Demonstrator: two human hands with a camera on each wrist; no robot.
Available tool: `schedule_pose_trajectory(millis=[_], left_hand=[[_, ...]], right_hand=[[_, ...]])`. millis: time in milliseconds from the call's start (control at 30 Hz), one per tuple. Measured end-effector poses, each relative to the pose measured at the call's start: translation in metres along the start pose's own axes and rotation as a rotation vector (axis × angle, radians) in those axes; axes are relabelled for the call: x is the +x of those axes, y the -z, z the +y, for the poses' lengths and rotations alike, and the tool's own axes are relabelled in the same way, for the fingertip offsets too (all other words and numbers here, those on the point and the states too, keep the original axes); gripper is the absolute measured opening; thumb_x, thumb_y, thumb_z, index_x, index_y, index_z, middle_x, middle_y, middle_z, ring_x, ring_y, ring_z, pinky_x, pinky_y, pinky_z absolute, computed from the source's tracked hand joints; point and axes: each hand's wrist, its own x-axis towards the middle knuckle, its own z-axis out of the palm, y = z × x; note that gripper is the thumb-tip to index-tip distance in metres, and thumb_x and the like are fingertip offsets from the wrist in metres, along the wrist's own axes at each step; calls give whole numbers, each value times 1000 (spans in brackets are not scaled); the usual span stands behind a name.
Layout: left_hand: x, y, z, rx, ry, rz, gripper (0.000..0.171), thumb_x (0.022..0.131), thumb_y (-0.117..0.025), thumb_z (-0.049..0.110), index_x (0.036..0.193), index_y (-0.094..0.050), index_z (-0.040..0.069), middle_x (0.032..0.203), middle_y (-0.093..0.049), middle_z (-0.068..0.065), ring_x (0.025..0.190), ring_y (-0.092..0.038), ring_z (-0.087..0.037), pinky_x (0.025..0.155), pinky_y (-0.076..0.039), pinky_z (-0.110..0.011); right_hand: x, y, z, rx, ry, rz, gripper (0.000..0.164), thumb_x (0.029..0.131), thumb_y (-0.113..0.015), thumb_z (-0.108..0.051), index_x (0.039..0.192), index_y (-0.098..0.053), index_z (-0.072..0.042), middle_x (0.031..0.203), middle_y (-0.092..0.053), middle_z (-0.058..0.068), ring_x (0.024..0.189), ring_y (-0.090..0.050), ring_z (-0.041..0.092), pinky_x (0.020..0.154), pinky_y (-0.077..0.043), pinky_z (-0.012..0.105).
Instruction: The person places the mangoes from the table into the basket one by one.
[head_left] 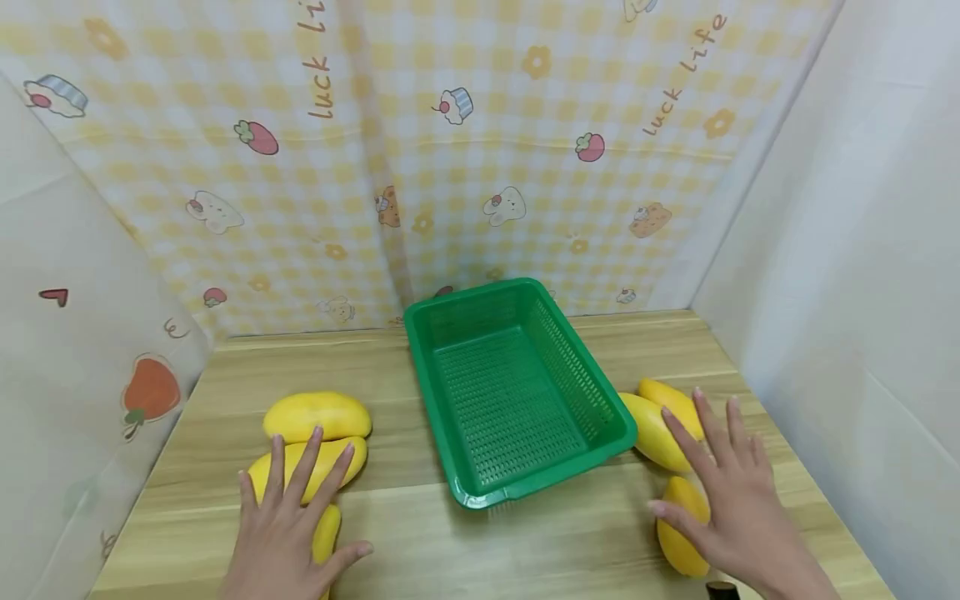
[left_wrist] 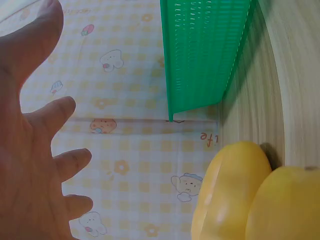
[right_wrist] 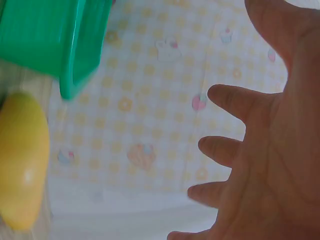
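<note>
A green plastic basket (head_left: 517,408) with perforated walls stands in the middle of the table, nothing inside it. On the left lie three yellow mangoes, a far one (head_left: 317,416), a middle one (head_left: 352,458) and a near one (head_left: 325,533) partly covered. Over them my left hand (head_left: 281,533) spreads its fingers, apart from the fruit in the left wrist view. Beside the basket's right side are three more mangoes (head_left: 655,433), the nearest (head_left: 681,533) partly behind my right thumb. With fingers spread, my right hand (head_left: 738,500) hovers above these and holds nothing.
A checked curtain (head_left: 465,167) hangs behind the wooden table (head_left: 420,542), close to the basket's far edge. Pale sheets hang at the left (head_left: 75,292) and right (head_left: 862,250). A small dark-topped object (head_left: 722,590), cut off by the frame, lies below my right wrist.
</note>
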Motion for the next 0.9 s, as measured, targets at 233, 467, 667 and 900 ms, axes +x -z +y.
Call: schedule_pose_trajectory(millis=[233,467,667,900], left_hand=[[11,-4,8,-39,9,15,97,74,-62,71,152,-27,24,159,-7,-9,139,3,-50,94,-7,-78],[22,-13,6,-134,39,-31,98,75,-71,59,153,-23,25,159,-10,-9,141,0,-46,95,-19,-75],[31,-21,3,-153,-25,-23,89,80,-67,58,151,-31,18,155,-23,-13,140,-11,-45,103,-22,-63],[38,-34,11,-255,-92,-53,88,81,-72,46,151,-28,17,155,-24,-11,138,-20,-45,98,-29,-63]], right_hand=[[15,-15,-16,95,27,15,91,77,-77,-40,151,-29,-19,159,-7,11,140,10,45,99,-1,74],[25,-23,-20,61,88,10,82,84,-67,-51,151,-30,-20,159,-10,10,141,6,43,96,-6,76],[22,-36,-28,71,94,-20,77,83,-71,-44,148,-37,-19,157,-16,9,142,-4,42,101,-9,72],[18,-54,-46,52,159,-68,74,85,-69,-44,148,-36,-22,156,-23,5,142,-17,35,108,-19,57]])
